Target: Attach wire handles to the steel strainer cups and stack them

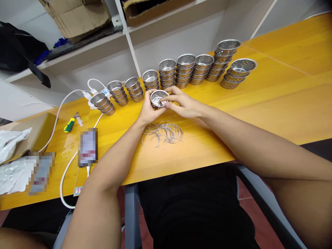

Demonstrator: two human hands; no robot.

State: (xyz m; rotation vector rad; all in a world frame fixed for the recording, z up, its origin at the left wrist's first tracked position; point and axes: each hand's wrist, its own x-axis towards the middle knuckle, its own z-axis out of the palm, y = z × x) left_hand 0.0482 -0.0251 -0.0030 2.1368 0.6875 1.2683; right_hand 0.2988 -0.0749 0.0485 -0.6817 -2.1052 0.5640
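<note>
A small perforated metal cup (158,98) is held upright above the table, its open mouth facing me. My left hand (148,111) is wrapped round its left side and underside. On the right, my right hand (181,103) has its fingers bent over the rim, with some fingertips reaching into the cup. Whether a thin wire is between those fingertips is too small to tell. Just below the hands lies a loose pile of thin curved metal wires (166,133). Behind the cup stands a stack of similar cups (167,74), partly hidden by my hands.
More cup stacks (204,69) form a row along the back. To the left are a phone (88,147) on a white cable, a green-and-yellow screwdriver (69,125), a power strip (93,100) and a cardboard box (38,133). Shelves (176,34) rise behind the table.
</note>
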